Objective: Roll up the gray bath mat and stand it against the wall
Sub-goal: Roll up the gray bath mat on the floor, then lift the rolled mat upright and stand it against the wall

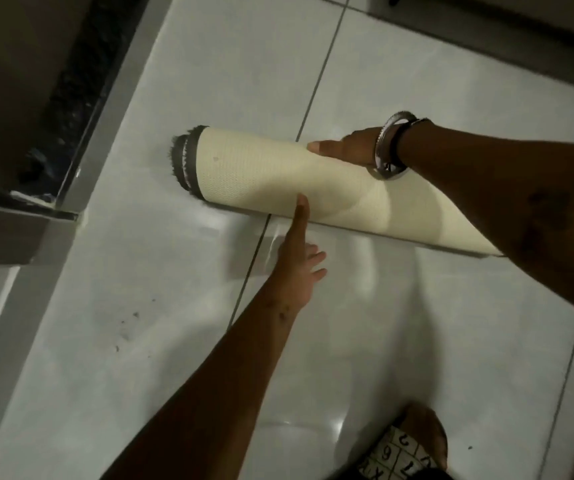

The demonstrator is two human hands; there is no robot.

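Nearest, left hand (297,261) open, index fingertip touching the near side of the rolled bath mat (278,178). Lying on the tiled floor (140,306), long axis left-far to right-near. Beyond, right hand (344,147) cupped flat over its far side, not clenched; wall (8,81) far left.

The only readable marks are on a white cloth (396,457) with a black grid, at the bottom edge by the person's knee. Its squares hold black digits, seen upside down and partly cut off: a 7, a 6 or 9, what looks like a 2, and an X-like mark. Nothing else in view bears text.
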